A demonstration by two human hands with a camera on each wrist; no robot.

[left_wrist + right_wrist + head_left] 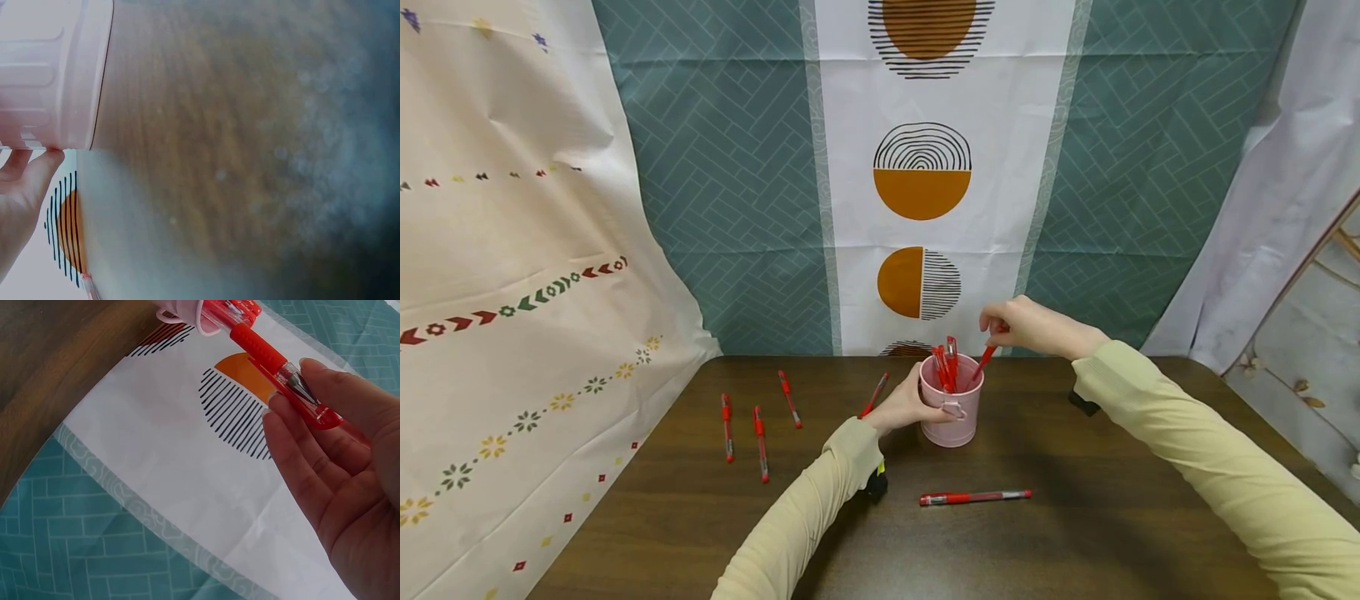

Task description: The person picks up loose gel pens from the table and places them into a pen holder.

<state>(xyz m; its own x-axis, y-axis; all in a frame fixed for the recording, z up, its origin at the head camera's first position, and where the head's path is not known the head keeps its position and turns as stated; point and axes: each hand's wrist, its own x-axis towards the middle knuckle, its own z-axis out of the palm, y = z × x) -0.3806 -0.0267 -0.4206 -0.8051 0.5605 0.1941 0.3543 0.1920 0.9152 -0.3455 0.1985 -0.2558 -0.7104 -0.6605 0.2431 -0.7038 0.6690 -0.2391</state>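
Observation:
A pink bucket (pixel 950 423) stands near the back of the table with several red pens (pixel 947 371) leaning inside. My left hand (pixel 904 407) grips the bucket's left side, its thumb across the front; the left wrist view shows fingers against the pink wall (pixel 37 75). Above the bucket's right rim, my right hand (pixel 1026 325) pinches a red pen (pixel 983 362) by its capped end, the other end down inside the bucket. In the right wrist view that pen (pixel 259 349) slants from the fingers into the bucket's mouth.
On the brown table (pixel 647 517), one red pen (pixel 976 497) lies crosswise in front of the bucket. Another (pixel 874 395) lies behind my left wrist. Three more (pixel 762 444) lie at the left. Patterned cloth (pixel 737 183) hangs along the back edge.

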